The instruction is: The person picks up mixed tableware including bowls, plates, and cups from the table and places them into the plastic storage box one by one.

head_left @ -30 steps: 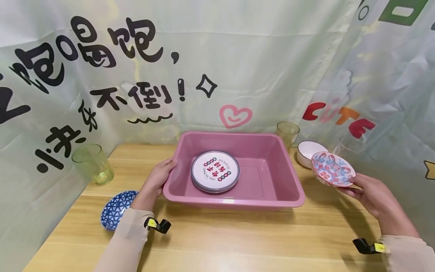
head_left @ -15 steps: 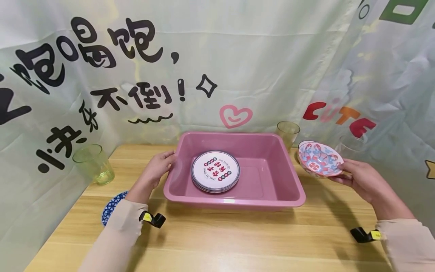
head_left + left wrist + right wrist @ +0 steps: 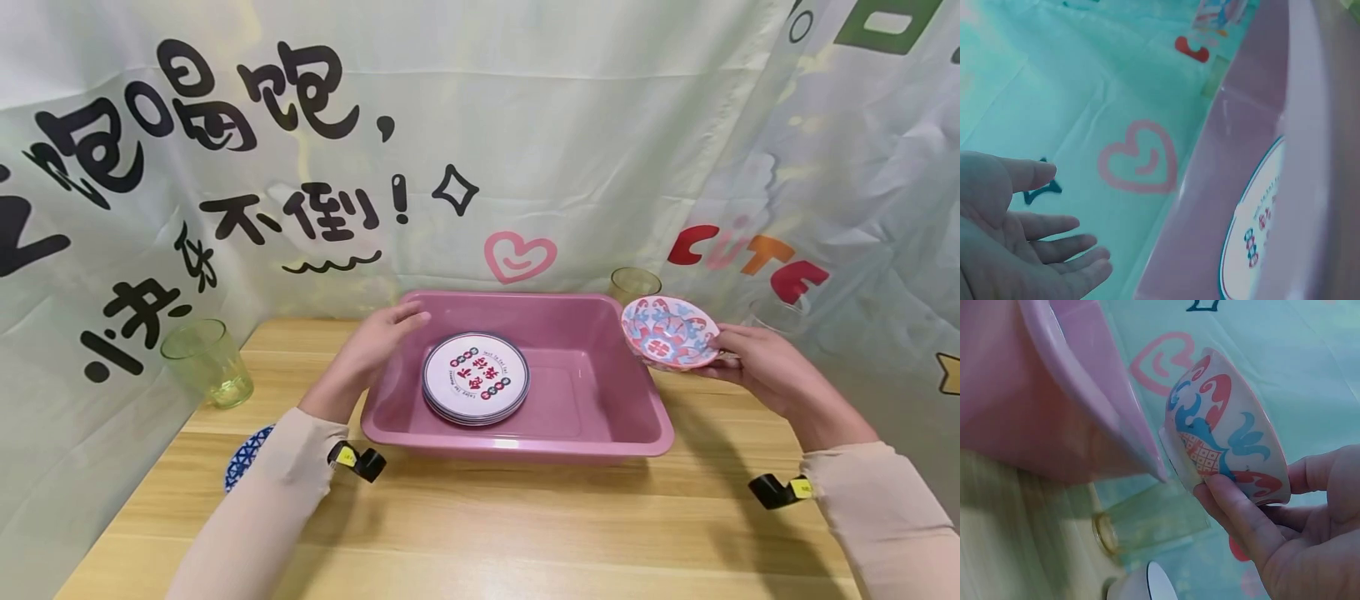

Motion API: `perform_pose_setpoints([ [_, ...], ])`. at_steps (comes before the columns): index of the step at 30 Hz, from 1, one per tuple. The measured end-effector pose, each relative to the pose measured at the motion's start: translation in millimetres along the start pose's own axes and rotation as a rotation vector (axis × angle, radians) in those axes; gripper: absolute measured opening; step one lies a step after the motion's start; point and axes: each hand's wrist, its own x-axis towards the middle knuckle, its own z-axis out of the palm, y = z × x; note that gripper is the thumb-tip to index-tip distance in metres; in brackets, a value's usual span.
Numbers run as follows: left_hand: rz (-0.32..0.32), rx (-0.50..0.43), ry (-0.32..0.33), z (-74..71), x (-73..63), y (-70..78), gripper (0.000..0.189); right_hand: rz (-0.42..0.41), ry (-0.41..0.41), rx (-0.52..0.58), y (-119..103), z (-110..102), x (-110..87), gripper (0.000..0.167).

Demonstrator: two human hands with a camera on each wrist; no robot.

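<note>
My right hand (image 3: pixel 772 371) pinches the rim of a red-and-blue patterned bowl (image 3: pixel 667 332), thumb on the rim and fingers beneath it. In the head view that bowl overlaps the right back corner of a pink plastic basin (image 3: pixel 517 450). The right wrist view shows the bowl's painted outside (image 3: pixel 1222 431) beside the basin's rim. A stack of white plates (image 3: pixel 476 377) with red lettering lies in the basin's left half. Over the basin's left rim hovers my left hand (image 3: pixel 375 346), fingers extended and holding nothing; the left wrist view shows its fingers spread.
A green glass (image 3: pixel 206 362) stands at the left, a blue-and-white bowl (image 3: pixel 247 454) partly behind the left sleeve. Behind the basin's right corner is a yellowish glass (image 3: pixel 634 284). A white bowl (image 3: pixel 1147 584) and a clear glass (image 3: pixel 776 317) are at the right. Printed cloth hangs behind.
The right hand has carried the patterned bowl leftward, from beside the white bowl to the basin's right corner. My left hand has let go of the basin's left rim and moved up and right.
</note>
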Motion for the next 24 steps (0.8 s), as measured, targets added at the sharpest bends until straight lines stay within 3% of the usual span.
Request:
perform_pose_setpoints([
  [7, -0.041, -0.167, -0.112, 20.6, 19.5, 22.7, 0.054, 0.024, -0.039, -0.059, -9.9, 20.8, 13.4, 0.056],
  [11, -0.054, -0.182, -0.144, 34.2, 29.8, 32.5, 0.053, 0.042, -0.047, -0.081, -12.5, 30.5, 22.1, 0.053],
  [17, -0.060, -0.289, -0.218, 55.3, 41.8, 41.4, 0.050, 0.059, -0.064, -0.099, -16.6, 46.1, 34.8, 0.050],
  [24, -0.051, -0.348, -0.256, 83.8, 63.8, 54.4, 0.046, 0.062, -0.079, -0.088, -22.2, 62.9, 50.6, 0.045],
])
